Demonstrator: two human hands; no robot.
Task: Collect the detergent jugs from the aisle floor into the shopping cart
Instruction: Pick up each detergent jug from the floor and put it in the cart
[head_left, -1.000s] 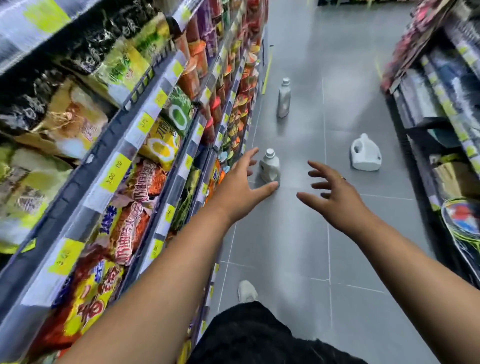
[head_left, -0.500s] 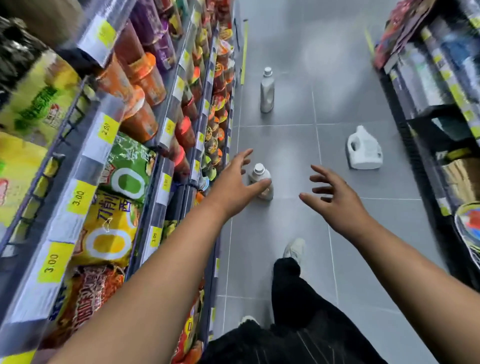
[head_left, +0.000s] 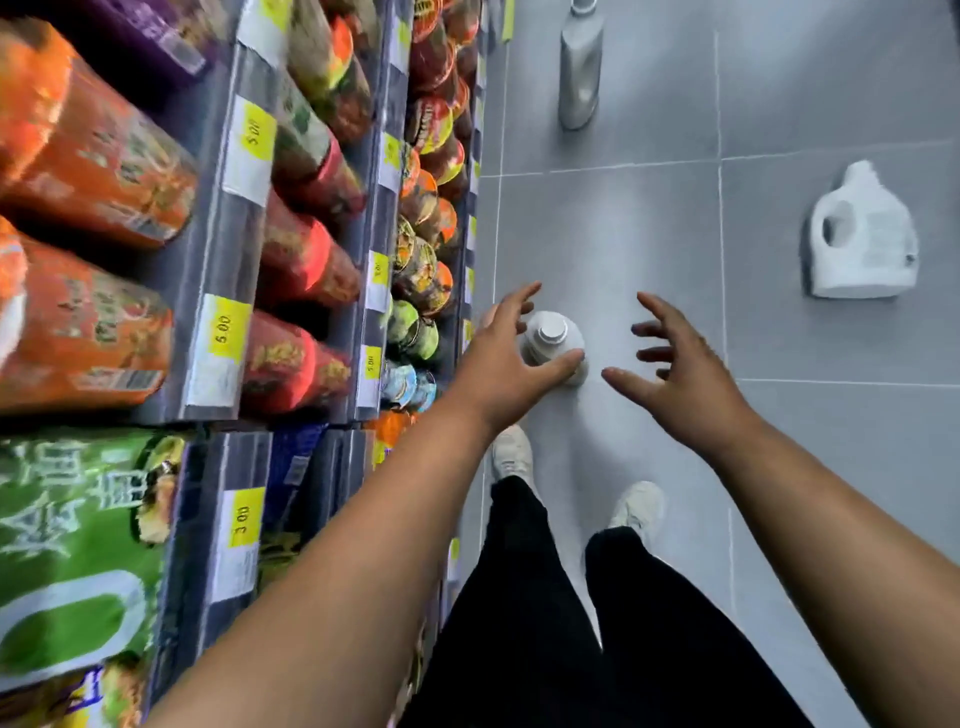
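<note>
Three jugs are on the aisle floor (head_left: 649, 208), none collected yet, and the shopping cart is nowhere in my view. I have stepped forward, so the small white jug (head_left: 553, 335) now stands almost directly under me, upright, near the foot of the noodle shelf (head_left: 228, 260). My left hand (head_left: 511, 364) is open with fingers spread and the thumb crossing the jug's near side. From above I cannot tell if it touches yet. My right hand (head_left: 680, 374) is open too, just beside the jug and apart from it. I judge I am about to close on the first pick. Half a second ago the jug was ahead of my hands; now it sits between them. The handled white jug (head_left: 862, 244), lying on its side, has drawn nearer on my right, and the grey jug (head_left: 581, 78) stands at the top edge.
</note>
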